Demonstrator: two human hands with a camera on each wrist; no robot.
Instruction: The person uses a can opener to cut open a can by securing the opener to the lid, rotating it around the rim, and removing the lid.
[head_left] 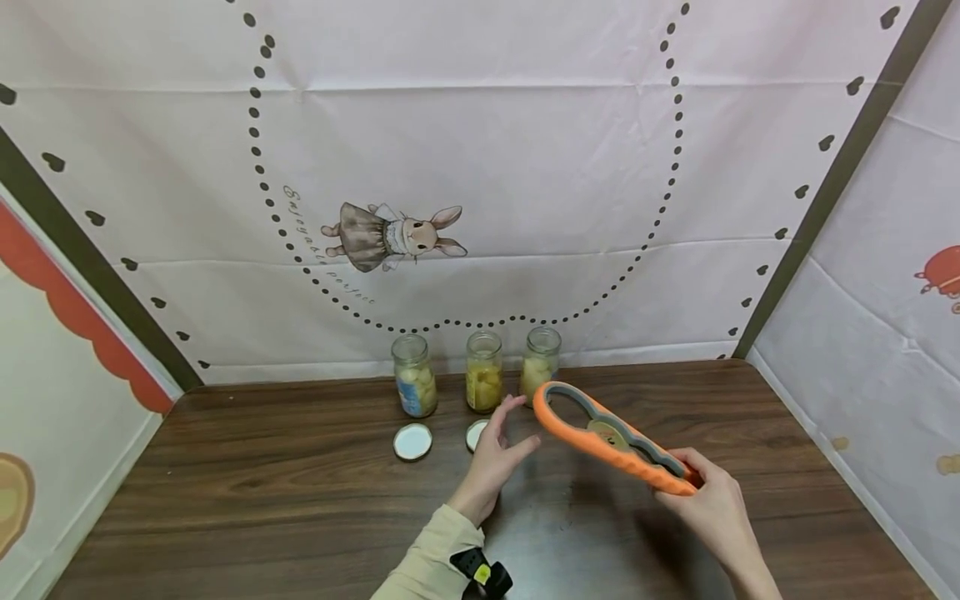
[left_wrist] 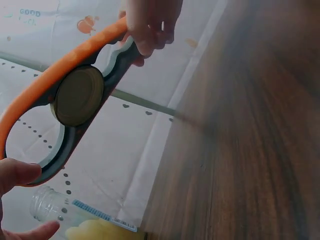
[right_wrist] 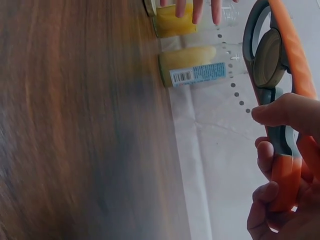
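Observation:
My right hand (head_left: pixel 708 500) grips one end of an orange and grey jar opener (head_left: pixel 592 437), held tilted above the table. A round metal lid (left_wrist: pixel 78 96) sits in the opener's toothed middle. Close to the opener's far end is my left hand (head_left: pixel 491 467), its fingers spread and holding nothing. Behind them stands the right-hand glass jar (head_left: pixel 538 367), lidless, with pale yellow pieces inside and a blue and white label (right_wrist: pixel 197 75).
Two more lidless glass jars of yellow pieces, a middle one (head_left: pixel 483 379) and a left one (head_left: pixel 414 383), stand along the table's back edge. In front lie a white lid (head_left: pixel 412 442) and another lid (head_left: pixel 474 435), partly behind my left hand. A printed cloth (head_left: pixel 562 208) hangs behind.

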